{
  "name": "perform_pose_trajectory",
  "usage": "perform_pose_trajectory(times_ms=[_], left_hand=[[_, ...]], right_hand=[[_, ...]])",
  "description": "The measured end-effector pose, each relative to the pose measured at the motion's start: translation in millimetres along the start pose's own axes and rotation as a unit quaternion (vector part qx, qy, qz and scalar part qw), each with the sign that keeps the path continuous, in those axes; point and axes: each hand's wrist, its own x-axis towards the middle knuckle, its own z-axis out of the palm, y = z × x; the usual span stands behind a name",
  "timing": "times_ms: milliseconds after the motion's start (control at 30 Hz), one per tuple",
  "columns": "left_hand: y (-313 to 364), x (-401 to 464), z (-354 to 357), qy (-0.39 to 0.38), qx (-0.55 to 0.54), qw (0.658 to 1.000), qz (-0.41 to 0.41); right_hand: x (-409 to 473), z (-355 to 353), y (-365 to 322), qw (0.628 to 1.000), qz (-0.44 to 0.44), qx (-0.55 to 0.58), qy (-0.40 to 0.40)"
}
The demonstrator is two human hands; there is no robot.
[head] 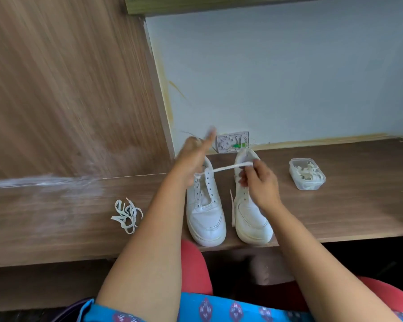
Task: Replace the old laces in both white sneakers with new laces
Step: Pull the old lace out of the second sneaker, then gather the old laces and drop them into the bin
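Lace (226, 168) was stretched from the left sneaker (205, 205) and pinched by right hand (260, 182), while left hand (193, 159) was blurred, finger state unclear.

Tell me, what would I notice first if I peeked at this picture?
Two white leather sneakers stand side by side at the front edge of the brown wooden desk, and a flat white lace is stretched between the left hand and the right hand above them. A tangled pile of loose white laces lies to the left, and a small clear plastic box of white laces sits to the right.
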Motion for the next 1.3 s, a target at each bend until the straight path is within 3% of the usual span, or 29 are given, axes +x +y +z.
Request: perform_pose_trajectory(times_ms=[100, 167, 300, 367, 467, 533, 600, 667, 700, 833, 967, 1000, 1067, 1133, 1200, 1300], left_hand=[[-14.6, -12.3, 22.5, -0.201, 0.112, 0.973, 0.012], [-13.7, -16.9, 29.1, -0.263, 0.095, 0.960, 0.024], [-2.0, -24.8, 16.3, -0.191, -0.008, 0.980, 0.054], [-3.0, -29.3, 11.9, -0.147, -0.023, 0.987, 0.066], [-10.9, -35.2, 11.2, -0.015, -0.074, 0.996, 0.041], [-20.6, -36.8, 1.5, 0.085, -0.076, 0.992, 0.046], [-30.8, -42.7, -27.4, 0.170, 0.094, 0.977, 0.090], [-47.4, -50.7, -64.7, 0.233, 0.263, 0.929, 0.117], [-57.3, -52.0, -84.2, 0.235, 0.273, 0.925, 0.118], [-100.1, -39.2, -148.4, 0.219, 0.094, 0.970, 0.052], [-132.1, -30.3, -186.6, 0.173, 0.115, 0.976, -0.061], [-142.2, -27.4, -193.6, 0.158, 0.160, 0.970, -0.094], [-157.8, -24.5, -205.8, 0.199, 0.242, 0.937, -0.156], [-163.3, -26.7, -210.1, 0.241, 0.210, 0.930, -0.183], [-164.1, -30.7, -209.3, 0.191, 0.216, 0.938, -0.193], [-165.5, -33.7, -204.5, 0.068, 0.295, 0.936, -0.179]], right_hand=[[16.8, -1.8, -40.4, 0.979, 0.078, 0.187, 0.002], [22.0, -3.4, -64.1, 0.959, 0.105, 0.263, -0.020], [20.4, -2.4, -84.5, 0.867, 0.197, 0.455, -0.047], [12.2, 9.8, -88.6, 0.851, 0.236, 0.465, -0.064], [-11.0, 47.0, -98.9, 0.870, 0.262, 0.400, -0.121], [-23.6, 74.3, -108.9, 0.859, 0.273, 0.393, -0.181], [-24.8, 101.8, -119.0, 0.870, 0.276, 0.338, -0.230], [-24.7, 137.0, -123.7, 0.896, 0.282, 0.244, -0.240], [-26.2, 157.0, -123.0, 0.903, 0.281, 0.212, -0.246], [-40.1, 238.3, -98.4, 0.925, 0.235, 0.112, -0.277], [-45.6, 271.8, -83.5, 0.928, 0.143, -0.021, -0.342], [-44.7, 273.1, -82.7, 0.915, 0.121, -0.094, -0.372], [-42.3, 276.3, -71.8, 0.860, 0.075, -0.277, -0.422], [-47.7, 276.3, -59.2, 0.841, 0.084, -0.382, -0.375], [-55.9, 278.9, -50.0, 0.851, 0.091, -0.397, -0.332], [-60.7, 280.3, -41.7, 0.809, 0.082, -0.432, -0.391]])
